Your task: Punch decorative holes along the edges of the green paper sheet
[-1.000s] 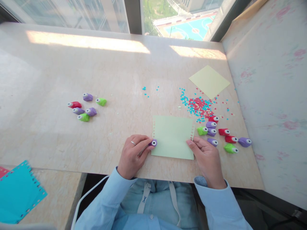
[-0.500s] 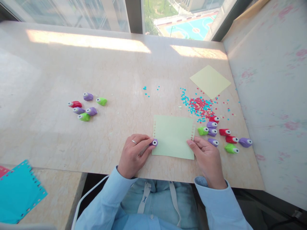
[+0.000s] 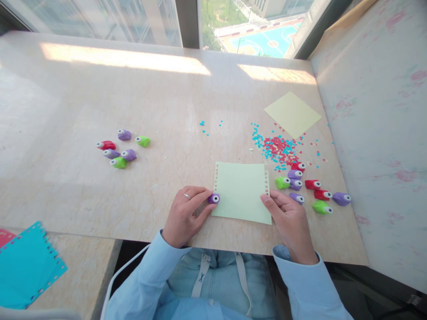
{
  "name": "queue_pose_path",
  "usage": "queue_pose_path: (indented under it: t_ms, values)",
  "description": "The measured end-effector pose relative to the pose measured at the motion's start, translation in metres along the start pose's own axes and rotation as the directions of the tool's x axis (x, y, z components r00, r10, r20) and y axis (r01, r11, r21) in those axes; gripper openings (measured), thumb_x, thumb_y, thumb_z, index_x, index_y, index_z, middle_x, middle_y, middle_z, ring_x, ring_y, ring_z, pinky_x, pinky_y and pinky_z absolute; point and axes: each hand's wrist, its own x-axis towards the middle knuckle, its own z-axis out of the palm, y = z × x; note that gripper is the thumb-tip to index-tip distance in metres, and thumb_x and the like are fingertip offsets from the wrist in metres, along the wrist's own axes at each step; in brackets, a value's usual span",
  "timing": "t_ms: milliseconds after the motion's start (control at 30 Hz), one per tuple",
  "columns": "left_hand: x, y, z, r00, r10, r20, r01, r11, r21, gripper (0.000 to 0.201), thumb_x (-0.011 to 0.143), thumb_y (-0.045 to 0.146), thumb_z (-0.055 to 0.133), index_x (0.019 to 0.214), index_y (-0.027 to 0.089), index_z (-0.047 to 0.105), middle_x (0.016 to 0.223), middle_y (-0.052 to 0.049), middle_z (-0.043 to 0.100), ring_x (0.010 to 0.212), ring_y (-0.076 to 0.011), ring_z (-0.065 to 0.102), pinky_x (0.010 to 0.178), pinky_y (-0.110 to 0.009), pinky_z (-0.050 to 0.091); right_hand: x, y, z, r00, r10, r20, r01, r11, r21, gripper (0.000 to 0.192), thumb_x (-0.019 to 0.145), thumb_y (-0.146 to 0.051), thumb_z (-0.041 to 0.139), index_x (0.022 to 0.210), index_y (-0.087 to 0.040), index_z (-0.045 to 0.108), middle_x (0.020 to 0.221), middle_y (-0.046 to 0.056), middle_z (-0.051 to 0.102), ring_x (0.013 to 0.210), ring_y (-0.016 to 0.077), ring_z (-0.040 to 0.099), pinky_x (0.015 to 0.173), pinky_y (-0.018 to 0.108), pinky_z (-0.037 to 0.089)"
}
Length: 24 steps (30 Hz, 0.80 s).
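Note:
A small purple craft punch [image 3: 214, 198] with a star on its pale end is pinched between the thumb and fingers of my left hand [image 3: 188, 214]. It sits at the left edge of a pale green sheet of paper [image 3: 240, 191]. Small punched holes run down the upper part of both side edges of this sheet. My right hand [image 3: 289, 218] grips the sheet's right edge, thumb on top and fingers partly hidden beneath. Close by on the right lies a group of red, purple and green punches [image 3: 295, 184].
Red and blue paper bits [image 3: 278, 149] lie scattered beyond the sheet. A pale yellow sheet [image 3: 292, 114] rests near the right wall. More punches [image 3: 118, 153] cluster at left. Blue punched paper [image 3: 28, 266] lies at lower left, over red paper. Windows border the far side.
The sheet has shifted slightly under my right hand, its lower right corner now a little nearer me. My left hand keeps the punch at the left edge.

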Motion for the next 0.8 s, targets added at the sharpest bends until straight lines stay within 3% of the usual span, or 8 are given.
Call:
queue_pose_path:
  t_ms: [167,333,433,533,633,800]
  values:
    - [-0.001,0.001,-0.001,1.0,-0.003,0.013,0.003,1.0,0.009,0.025,0.089,0.023,0.067,0.113,0.018,0.065,0.105,-0.009,0.069,0.099,-0.022,0.061,0.086,-0.04,0.052,-0.003,-0.004,-0.009,0.971,-0.21,-0.117,0.155,0.919,-0.363,0.05,0.085,-0.058,0.062,0.105,-0.014,0.075,0.082,0.009,0.076,0.068,0.0229,0.069,0.063,0.034,0.055]
    - [-0.001,0.0,-0.001,1.0,-0.002,0.016,0.002,1.0,0.006,0.026,0.089,0.022,0.067,0.114,0.018,0.064,0.106,-0.009,0.069,0.099,-0.0221,0.061,0.086,-0.039,0.052,-0.009,-0.008,-0.017,0.829,-0.559,-0.022,0.428,0.659,-0.619,0.037,0.095,-0.045,0.055,0.101,-0.013,0.073,0.079,0.008,0.071,0.062,0.0174,0.062,0.059,0.031,0.049]
    - [-0.003,0.001,-0.001,1.0,-0.011,0.006,0.011,1.0,-0.004,0.029,0.088,0.023,0.068,0.116,0.018,0.064,0.108,-0.01,0.068,0.101,-0.0224,0.061,0.087,-0.039,0.053,-0.012,-0.007,-0.017,0.742,-0.665,0.088,0.555,0.535,-0.637,0.026,0.096,-0.034,0.057,0.104,-0.014,0.071,0.088,0.009,0.07,0.077,0.0194,0.064,0.072,0.033,0.051]
    - [-0.005,0.001,-0.002,0.998,-0.062,-0.029,0.061,0.998,-0.028,0.03,0.088,0.023,0.068,0.118,0.018,0.064,0.112,-0.011,0.066,0.104,-0.0222,0.062,0.088,-0.038,0.054,-0.011,0.0,-0.013,0.68,-0.705,0.202,0.658,0.465,-0.592,0.02,0.094,-0.025,0.059,0.108,-0.015,0.069,0.104,0.012,0.069,0.098,0.0233,0.063,0.087,0.037,0.051]
    - [-0.006,0.002,-0.002,0.994,-0.092,-0.057,0.089,0.995,-0.053,0.028,0.088,0.023,0.068,0.115,0.018,0.066,0.111,-0.01,0.066,0.103,-0.0212,0.063,0.087,-0.036,0.055,-0.009,0.01,-0.008,0.67,-0.698,0.254,0.693,0.465,-0.55,0.017,0.093,-0.02,0.06,0.108,-0.016,0.068,0.105,0.011,0.068,0.098,0.0227,0.062,0.087,0.038,0.051]
    - [-0.004,0.001,-0.002,0.998,-0.061,-0.022,0.059,0.996,-0.067,0.02,0.087,0.021,0.069,0.107,0.02,0.07,0.102,-0.007,0.069,0.096,-0.0194,0.064,0.084,-0.035,0.054,-0.008,0.016,-0.007,0.669,-0.705,0.236,0.701,0.492,-0.516,0.015,0.092,-0.016,0.061,0.105,-0.018,0.068,0.102,0.009,0.069,0.096,0.022,0.062,0.087,0.04,0.05]
